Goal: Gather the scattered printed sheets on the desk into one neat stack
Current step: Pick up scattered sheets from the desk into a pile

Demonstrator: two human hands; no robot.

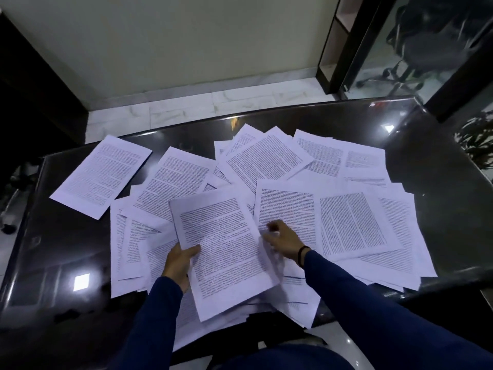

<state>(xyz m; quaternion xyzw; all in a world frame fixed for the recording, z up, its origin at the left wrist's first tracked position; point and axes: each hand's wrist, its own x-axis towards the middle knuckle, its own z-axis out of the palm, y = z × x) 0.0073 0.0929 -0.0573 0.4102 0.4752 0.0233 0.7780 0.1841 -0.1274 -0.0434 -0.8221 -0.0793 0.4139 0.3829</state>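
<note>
Several printed white sheets lie scattered and overlapping across the dark glossy desk. My left hand grips the left edge of one sheet, thumb on top, holding it tilted above the pile at the near middle. My right hand reaches onto a sheet just to the right, fingers curled down on its lower left part; it is blurred and I cannot tell whether it pinches the paper. One sheet lies apart at the far left. A loose heap fans out at the back centre.
The desk's far edge meets a white tiled floor and a cream wall. A glass partition with an office chair behind it stands at the back right. A plant shows at the right edge. Some sheets overhang the desk's near edge.
</note>
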